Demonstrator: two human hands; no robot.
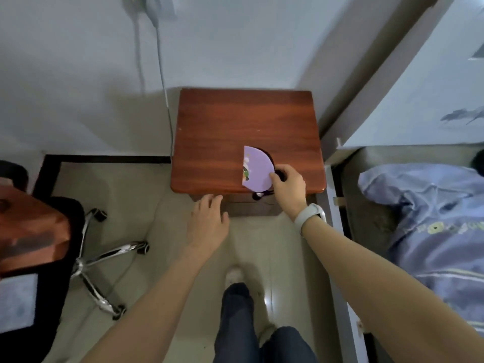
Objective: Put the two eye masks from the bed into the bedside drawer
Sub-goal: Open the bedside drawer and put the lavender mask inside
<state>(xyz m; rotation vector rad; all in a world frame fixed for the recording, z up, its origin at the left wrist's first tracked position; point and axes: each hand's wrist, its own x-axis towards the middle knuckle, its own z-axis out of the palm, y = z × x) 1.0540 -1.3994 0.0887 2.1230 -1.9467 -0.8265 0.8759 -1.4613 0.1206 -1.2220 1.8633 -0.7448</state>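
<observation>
Left hand (209,221) mid-frame, fingers spread, palm down. Right hand (288,184) just right, fingers curled closed, wrist banded.

Your arms are bare to the elbow, no sleeves showing. Your right wrist wears a white band (310,215). You have on dark blue trousers (237,323) and a pale shoe (235,275).

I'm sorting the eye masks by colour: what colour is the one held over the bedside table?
Lilac purple eye mask, small cartoon print; head view.
</observation>
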